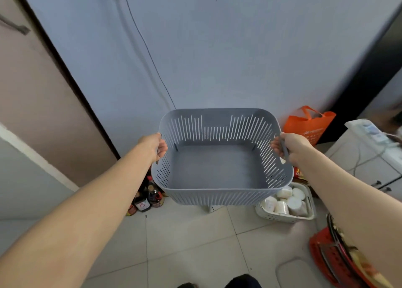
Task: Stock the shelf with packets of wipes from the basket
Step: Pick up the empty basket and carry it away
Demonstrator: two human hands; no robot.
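Note:
I hold a grey slotted plastic basket [219,196] in the air in front of me, above the tiled floor. Its inside is bare; no packets show in it. My left hand [155,146] grips the handle on its left side. My right hand [291,147] grips the handle on its right side. Both arms are stretched forward. No shelf and no packets of wipes are in view.
A white perforated basket [282,217] with several white rolls sits on the floor at the lower right. Dark bottles [145,198] stand by the wall at the left. An orange bag [309,124], a white cabinet [369,157] and a red basket [330,257] are on the right.

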